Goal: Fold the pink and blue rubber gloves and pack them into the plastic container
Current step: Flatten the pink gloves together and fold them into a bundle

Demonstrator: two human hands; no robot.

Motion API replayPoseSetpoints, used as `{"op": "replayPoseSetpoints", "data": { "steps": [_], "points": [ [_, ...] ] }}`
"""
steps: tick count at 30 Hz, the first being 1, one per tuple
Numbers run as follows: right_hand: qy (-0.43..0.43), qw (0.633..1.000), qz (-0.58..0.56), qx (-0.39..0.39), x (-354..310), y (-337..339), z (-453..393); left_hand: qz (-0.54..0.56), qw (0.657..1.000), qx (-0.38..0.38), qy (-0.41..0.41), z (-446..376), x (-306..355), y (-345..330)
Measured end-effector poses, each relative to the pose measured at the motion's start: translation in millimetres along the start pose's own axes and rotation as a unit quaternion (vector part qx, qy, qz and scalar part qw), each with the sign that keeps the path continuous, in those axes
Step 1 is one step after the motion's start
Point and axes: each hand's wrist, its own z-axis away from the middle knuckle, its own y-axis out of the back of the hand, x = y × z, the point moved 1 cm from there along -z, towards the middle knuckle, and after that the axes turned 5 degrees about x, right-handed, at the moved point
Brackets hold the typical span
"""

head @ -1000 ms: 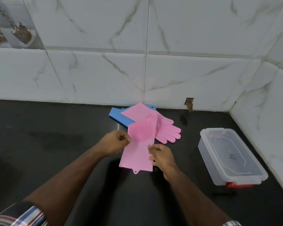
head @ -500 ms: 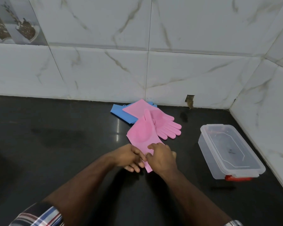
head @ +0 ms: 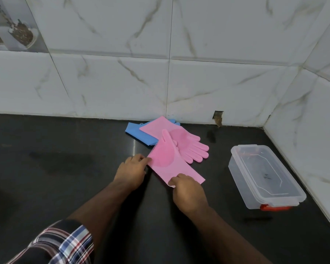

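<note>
In the middle of the frame, the left hand (head: 131,169) pinches the near pink glove (head: 167,159) and the right hand (head: 189,191) pinches its cuff. Another pink glove (head: 181,136) lies on a blue glove (head: 136,131) behind. The plastic container (head: 265,174), lid on, sits at the right.

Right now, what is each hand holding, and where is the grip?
Both hold the near pink glove: left hand pinches its left edge by the palm, right hand pinches the cuff corner.

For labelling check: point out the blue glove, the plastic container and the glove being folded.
blue glove (head: 136,133): head view, exposed cuff.
plastic container (head: 263,174): head view, clear lid.
pink glove being folded (head: 165,158): head view, bristled palm.
</note>
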Motion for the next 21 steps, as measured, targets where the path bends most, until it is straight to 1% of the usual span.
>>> {"op": "replayPoseSetpoints", "data": {
  "steps": [2, 4, 6, 8, 10, 13, 16, 18, 20, 21],
  "points": [
    [-0.021, 0.994, -0.09, 0.052, 6.8, 7.5, 2.7, 0.025, 1.0, 0.0, 0.011, -1.6, 5.1, -2.3],
    [-0.038, 0.979, -0.182, 0.083, 11.6, 17.6, 4.6, 0.047, 0.999, 0.009, 0.008, -1.4, 11.1, -4.0],
    [-0.049, 0.963, -0.24, 0.108, 16.8, 29.9, 4.9, 0.079, 0.995, 0.061, -0.001, 0.1, 17.8, -5.0],
    [-0.054, 0.958, -0.238, 0.147, 23.2, 41.7, 1.1, 0.159, 0.978, 0.131, 0.016, 0.2, 24.3, 1.9],
    [-0.052, 0.955, -0.205, 0.207, 31.9, 51.9, -6.0, 0.248, 0.952, 0.176, 0.042, -4.4, 32.0, 19.6],
    [-0.065, 0.945, -0.164, 0.276, 41.5, 66.1, -20.5, 0.306, 0.926, 0.221, 0.026, -15.6, 43.3, 54.7],
    [-0.086, 0.931, -0.148, 0.322, 39.8, 83.2, -28.7, 0.286, 0.922, 0.26, -0.016, -20.5, 47.3, 83.2],
    [-0.09, 0.926, -0.157, 0.332, 35.9, 94.0, -28.8, 0.258, 0.926, 0.272, -0.039, -16.6, 43.5, 94.9],
    [-0.09, 0.924, -0.18, 0.324, 34.7, 100.6, -27.4, 0.201, 0.941, 0.265, -0.057, -9.4, 34.1, 100.0],
    [-0.089, 0.925, -0.188, 0.317, 35.7, 101.5, -27.3, 0.159, 0.955, 0.245, -0.058, -5.2, 28.6, 100.3]
  ]
}}
